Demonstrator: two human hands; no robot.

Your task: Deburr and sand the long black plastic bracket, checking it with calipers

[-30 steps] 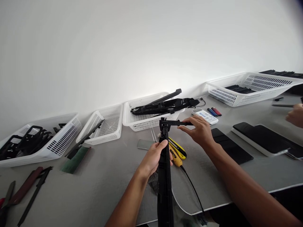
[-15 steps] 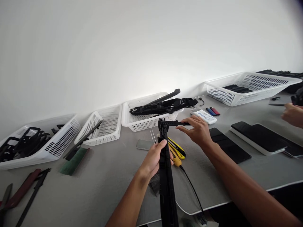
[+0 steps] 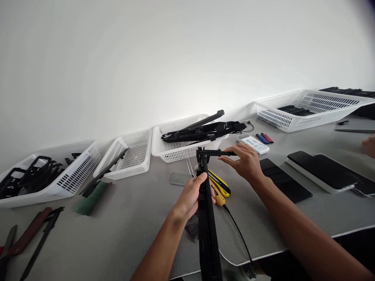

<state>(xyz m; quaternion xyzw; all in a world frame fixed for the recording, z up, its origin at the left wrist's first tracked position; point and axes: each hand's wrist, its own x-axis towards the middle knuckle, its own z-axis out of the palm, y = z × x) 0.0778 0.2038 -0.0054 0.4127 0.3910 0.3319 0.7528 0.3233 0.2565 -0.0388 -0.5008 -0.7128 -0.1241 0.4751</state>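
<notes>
My left hand (image 3: 190,197) is closed around a long black plastic part (image 3: 208,234), thumb on top, its near end running off the bottom of the view. My right hand (image 3: 245,160) pinches the bar of a black caliper (image 3: 216,153) held sideways. The caliper's jaws sit at the far tip of the part; whether they press on it I cannot tell. Beneath the part lie a yellow utility knife (image 3: 220,182) and a yellow-handled corded tool (image 3: 218,196), both partly hidden.
White baskets (image 3: 172,156) with black plastic parts line the wall. A white basket (image 3: 288,124) stands back right. A white device (image 3: 253,144), two lighters (image 3: 265,137), a black tablet (image 3: 285,180) and phone-like slabs (image 3: 319,169) lie right. A co-worker's hand (image 3: 369,146) shows at the right edge.
My hands, the part and the caliper hold nearly the same position. The co-worker's hand has moved toward the right edge, and the dark thing by it has left the view.
</notes>
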